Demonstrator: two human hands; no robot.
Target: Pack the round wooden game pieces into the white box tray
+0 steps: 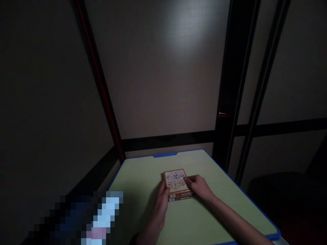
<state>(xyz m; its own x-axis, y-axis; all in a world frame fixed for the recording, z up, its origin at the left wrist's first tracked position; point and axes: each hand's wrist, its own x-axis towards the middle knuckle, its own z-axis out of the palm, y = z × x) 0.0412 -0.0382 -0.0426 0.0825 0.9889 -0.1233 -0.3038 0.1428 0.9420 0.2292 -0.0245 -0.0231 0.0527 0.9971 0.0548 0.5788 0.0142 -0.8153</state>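
A small stack of flat square boxes lies on the pale green tabletop [219, 200]. The top box [176, 185] has an orange border, a light cover with dark brush-style characters, and a printed picture along its lower part. Beneath it, the edges of the lower boxes [180, 198] show small printed labels. Along the left side of the stack my left hand [161, 200] is closed, its thumb near the front left corner. My right hand [200, 187] grips the right side, thumb and fingers at the top box's edge. Its lower fingers are partly hidden.
The table has a raised blue rim [251, 200] and a blue piece [165, 155] at its far edge. Behind stand grey panels [163, 85] with dark frames. A pixelated patch [102, 217] covers something at lower left. A dark shape [278, 190] is at the right.
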